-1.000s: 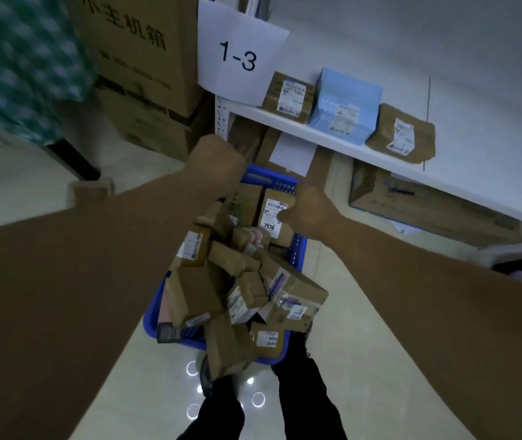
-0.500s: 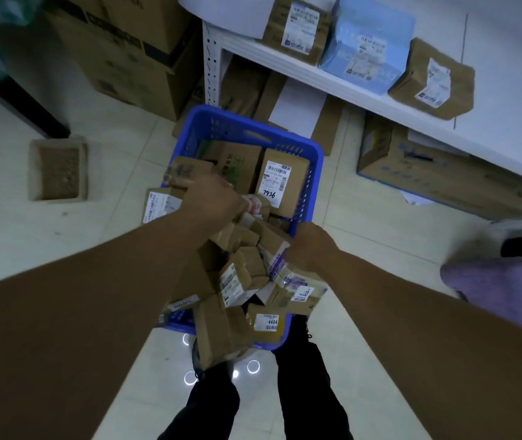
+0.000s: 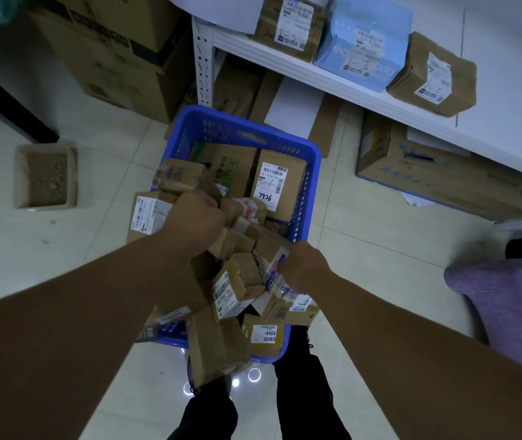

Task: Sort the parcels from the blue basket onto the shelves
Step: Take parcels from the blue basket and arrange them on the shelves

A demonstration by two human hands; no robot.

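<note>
The blue basket [image 3: 313, 160] stands on the floor by my feet, heaped with several brown cardboard parcels. A tall parcel marked 7936 [image 3: 277, 185] leans at its far right. My left hand [image 3: 194, 222] is curled down into the middle of the heap, gripping a small brown parcel [image 3: 247, 208] with red-and-white tape. My right hand [image 3: 304, 268] grips the edge of a parcel wrapped in purple-printed tape [image 3: 288, 304] at the right side. The white shelf [image 3: 348, 92] behind holds two brown parcels [image 3: 291, 23] and a light blue one [image 3: 364, 42].
Large cardboard boxes [image 3: 110, 52] are stacked at the back left. A long box [image 3: 444, 176] lies under the shelf. A sand-filled tray [image 3: 45, 176] sits on the tiles at left. Another person in purple clothing [image 3: 513, 296] is at the right.
Both hands have come back from the basket's far end and dropped onto the middle of the parcel heap. In the last half second they have barely moved.
</note>
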